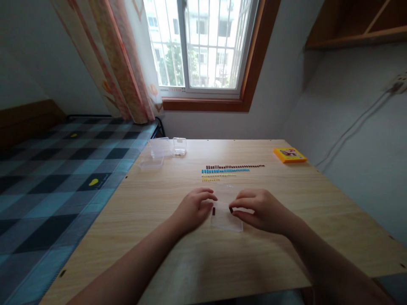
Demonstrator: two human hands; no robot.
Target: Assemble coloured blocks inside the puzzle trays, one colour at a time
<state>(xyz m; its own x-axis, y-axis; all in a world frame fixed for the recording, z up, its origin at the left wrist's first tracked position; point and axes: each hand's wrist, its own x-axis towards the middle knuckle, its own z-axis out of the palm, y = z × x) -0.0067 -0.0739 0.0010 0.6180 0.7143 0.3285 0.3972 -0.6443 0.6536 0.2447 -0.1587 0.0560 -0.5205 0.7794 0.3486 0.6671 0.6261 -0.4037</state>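
My right hand [259, 207] pinches a small dark brown block [231, 209] between thumb and fingertips, above the right part of a clear plastic sheet or lid [226, 222]. A second dark brown block [213, 211] stands at the left side of this clear piece. Close beside that block, my left hand [195, 208] has its fingers stretched out and slightly apart, with nothing visible in them. Beyond both hands lie a row of brown pieces [235, 167], a row of blue pieces [224, 171], a pale row [219, 175] and a short yellow row [210, 180].
Clear plastic boxes [160, 148] stand at the table's far left, with a smaller clear box [179, 146] beside them. A yellow box [290, 155] lies at the far right of the wooden table [159, 199]. A bed with a checked cover [63, 182] adjoins the left edge.
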